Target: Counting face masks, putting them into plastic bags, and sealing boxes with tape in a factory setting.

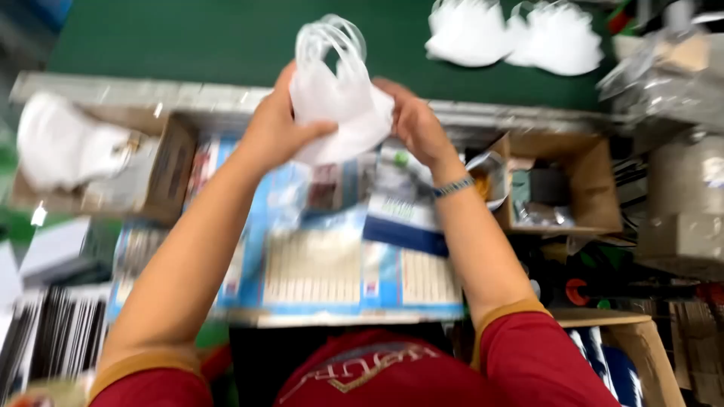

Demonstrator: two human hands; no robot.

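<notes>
Masks, white and stacked, sit pinched between both hands above the near edge of the green belt, with their ear loops standing up in a loose bunch. I read the left hand as closed on the stack's left side, thumb across the front. The right hand is closed on the right side, fingers curled behind the stack. A beaded band circles the right wrist.

Below the hands lies a spread of blue and white printed pouches on a tray. An open carton at the left holds more white masks. A second carton at the right holds small dark items I cannot identify. Two further piles of masks rest on the belt, well apart from the hands.

Hazards, as I judge them:

1. Slippage. The grip covers only the lower sides of the stack. A looser pinch could let inner pieces slide out onto the pouches.
2. Loop snagging. The loops are free and tangled together. A finger or the wrist band could catch one and pull a piece askew.
3. Crushing. The left thumb presses into the soft front face, which could crease the top piece.
4. Miscount. Motion blur hides the layer edges, so I cannot tell how many pieces are held.
</notes>
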